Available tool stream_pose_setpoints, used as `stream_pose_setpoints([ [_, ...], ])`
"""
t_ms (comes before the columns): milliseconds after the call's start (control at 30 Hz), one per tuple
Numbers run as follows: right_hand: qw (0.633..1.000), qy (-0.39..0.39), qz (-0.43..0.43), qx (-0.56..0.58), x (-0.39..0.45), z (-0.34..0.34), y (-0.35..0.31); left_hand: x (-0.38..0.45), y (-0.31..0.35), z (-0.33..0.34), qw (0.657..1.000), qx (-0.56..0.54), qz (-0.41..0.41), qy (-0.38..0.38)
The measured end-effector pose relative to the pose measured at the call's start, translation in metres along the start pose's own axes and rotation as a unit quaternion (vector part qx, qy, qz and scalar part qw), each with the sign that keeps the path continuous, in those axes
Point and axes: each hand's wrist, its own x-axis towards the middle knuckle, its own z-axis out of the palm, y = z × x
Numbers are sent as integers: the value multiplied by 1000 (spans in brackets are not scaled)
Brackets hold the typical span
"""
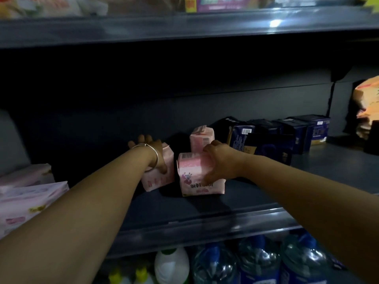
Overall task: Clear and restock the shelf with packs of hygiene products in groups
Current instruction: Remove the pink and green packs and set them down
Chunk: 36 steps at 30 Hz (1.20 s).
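Note:
Three pink packs stand on the dark middle shelf (205,210). My left hand (152,152), with a thin bangle on the wrist, grips the left pink pack (158,180) from its top and side. My right hand (220,160) wraps over the front pink pack (194,178), which stands upright with printed text on its face. A third pink pack (202,138) stands just behind it, beside my right fingers. Dark blue packs (270,138) are lined up in a row to the right, further back on the same shelf.
Pale pink packs (26,199) are stacked at the left end of the shelf. Orange packs (368,107) sit at the far right. The shelf above (184,27) holds colourful packs. Below stand large water bottles (258,261) and a white bottle (171,265).

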Motion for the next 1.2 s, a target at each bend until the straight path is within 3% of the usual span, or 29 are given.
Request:
stream_pose_setpoints([
  [300,996,78,39,12,-20,-7,-28,-32,-37,-11,985,-166,22,42],
  [533,995,96,9,30,-68,-33,-83,-106,-89,-27,983,-169,40,61],
  [800,996,10,-32,86,-151,-13,-161,-222,-146,-1,983,-174,44,-30],
  [900,995,-11,-35,95,-163,-9,-165,-241,-152,0,980,-191,44,-31],
  [1200,989,-126,-40,73,-198,78,-190,-300,-155,103,960,-215,26,-176],
])
